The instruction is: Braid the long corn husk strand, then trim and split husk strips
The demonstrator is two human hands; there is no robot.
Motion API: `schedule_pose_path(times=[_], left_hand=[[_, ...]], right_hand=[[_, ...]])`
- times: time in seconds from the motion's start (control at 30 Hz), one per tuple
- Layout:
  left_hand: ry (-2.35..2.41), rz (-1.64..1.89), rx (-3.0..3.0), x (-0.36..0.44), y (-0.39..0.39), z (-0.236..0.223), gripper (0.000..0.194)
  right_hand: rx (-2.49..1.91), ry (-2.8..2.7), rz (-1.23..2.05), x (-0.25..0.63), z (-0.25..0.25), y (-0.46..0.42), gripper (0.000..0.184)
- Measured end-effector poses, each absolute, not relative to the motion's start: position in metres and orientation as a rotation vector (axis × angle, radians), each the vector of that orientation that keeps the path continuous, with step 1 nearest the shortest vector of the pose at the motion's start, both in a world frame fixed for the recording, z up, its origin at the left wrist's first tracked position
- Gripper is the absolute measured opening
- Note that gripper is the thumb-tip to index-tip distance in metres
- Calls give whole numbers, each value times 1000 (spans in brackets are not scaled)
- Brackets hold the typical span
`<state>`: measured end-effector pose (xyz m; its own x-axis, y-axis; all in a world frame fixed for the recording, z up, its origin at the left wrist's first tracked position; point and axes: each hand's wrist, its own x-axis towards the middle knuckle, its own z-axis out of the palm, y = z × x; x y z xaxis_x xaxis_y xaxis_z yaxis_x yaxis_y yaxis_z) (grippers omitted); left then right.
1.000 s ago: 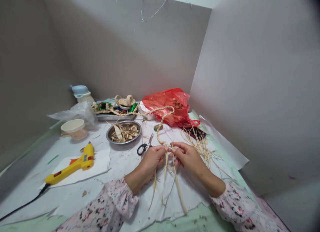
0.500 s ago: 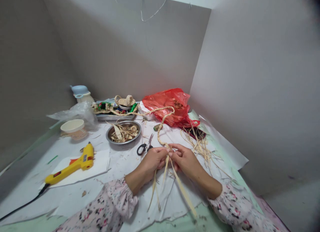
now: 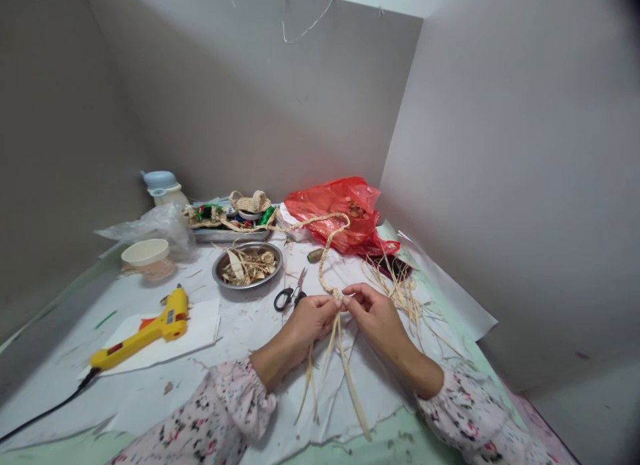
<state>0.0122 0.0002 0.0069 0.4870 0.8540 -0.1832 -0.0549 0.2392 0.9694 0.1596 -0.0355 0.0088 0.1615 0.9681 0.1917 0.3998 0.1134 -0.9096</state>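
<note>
A pale straw braid [image 3: 325, 259] runs from the tray at the back, over the red bag, down to my two hands. My left hand [image 3: 316, 316] is closed, pinching the braid's near end. My right hand [image 3: 369, 313] is also closed, thumb and forefinger pressed at the same spot from the right. Loose straw strands [image 3: 353, 385] hang from under the fingers towards the table's front edge. Exactly which strand each fingertip grips is hidden. Black-handled scissors [image 3: 286, 298] lie just left of my left hand.
A yellow glue gun [image 3: 163, 325] rests on white paper at left, its cord trailing off. A metal bowl [image 3: 217, 278] holds straw scraps. Behind stand a paper tub [image 3: 147, 258], a metal tray [image 3: 215, 236] and a red plastic bag [image 3: 333, 198]. Loose straw [image 3: 407, 298] lies right.
The wide hanging strand has swung left. My right hand's fingers have shifted slightly and lifted a little off the strands; the braid near my hands has moved slightly right.
</note>
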Motion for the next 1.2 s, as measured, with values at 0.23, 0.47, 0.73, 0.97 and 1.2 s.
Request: schedule_pose_path(times=[0.23, 0.47, 0.73, 0.97, 1.2], left_hand=[[855, 769, 1133, 11, 0, 7, 33], [794, 813, 1022, 8, 8, 6, 28], [776, 829, 942, 3, 16, -3, 22], [795, 838, 983, 4, 14, -1, 21], [839, 835, 982, 4, 8, 6, 25]], right_hand=[[-1425, -1386, 766, 159, 10, -36, 16], [-1109, -2083, 644, 177, 35, -44, 28], [-980, -2480, 746, 181, 46, -53, 34], [-1028, -1946, 828, 182, 68, -59, 19], [-1391, -1492, 970, 174, 56, -48, 48]])
